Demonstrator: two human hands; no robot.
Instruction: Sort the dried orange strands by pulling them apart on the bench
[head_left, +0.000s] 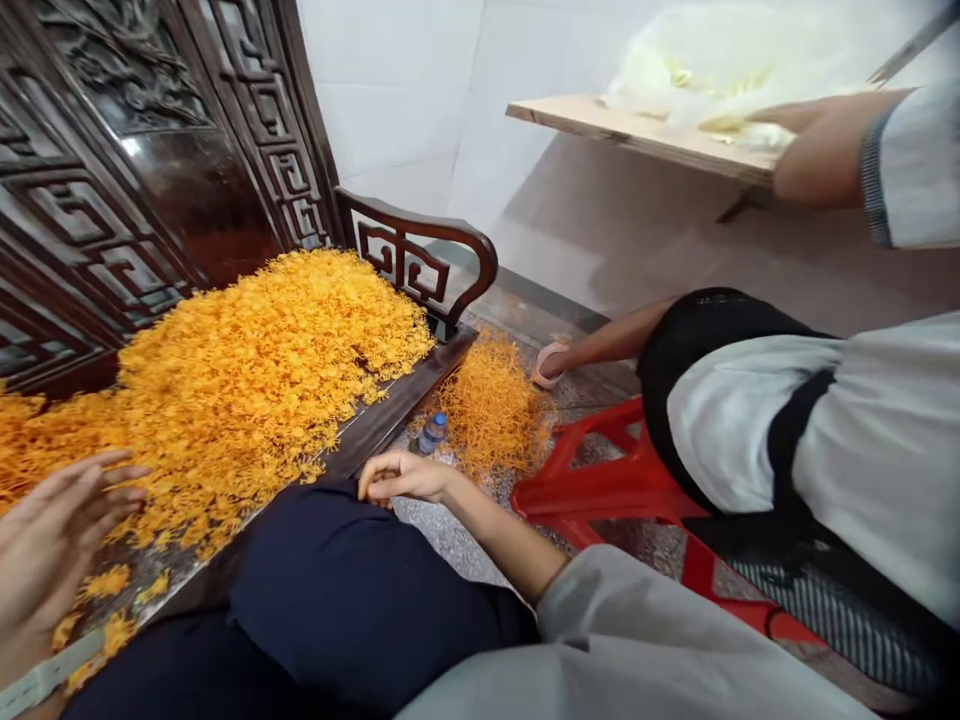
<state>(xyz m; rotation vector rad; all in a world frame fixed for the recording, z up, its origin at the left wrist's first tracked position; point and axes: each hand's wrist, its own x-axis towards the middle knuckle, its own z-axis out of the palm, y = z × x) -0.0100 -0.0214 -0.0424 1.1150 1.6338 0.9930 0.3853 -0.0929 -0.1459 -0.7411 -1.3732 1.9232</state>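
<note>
My left hand (56, 540) hovers at the lower left, fingers spread and holding nothing, just over the near edge of a big heap of small orange flower-like pieces (247, 370). The heap lies on a dark carved wooden bench (390, 405). My right hand (405, 475) rests on my knee in dark trousers (352, 590), fingers loosely bent and nothing visible in them. It is close to the bench's front edge.
A second orange heap (491, 405) lies on the floor by a small water bottle (433, 431). To my right another person in a white top (847, 450) sits on a red plastic stool (600, 480). Their hand (817, 145) lies on a wooden board (637, 130) bearing a plastic bag (720, 60).
</note>
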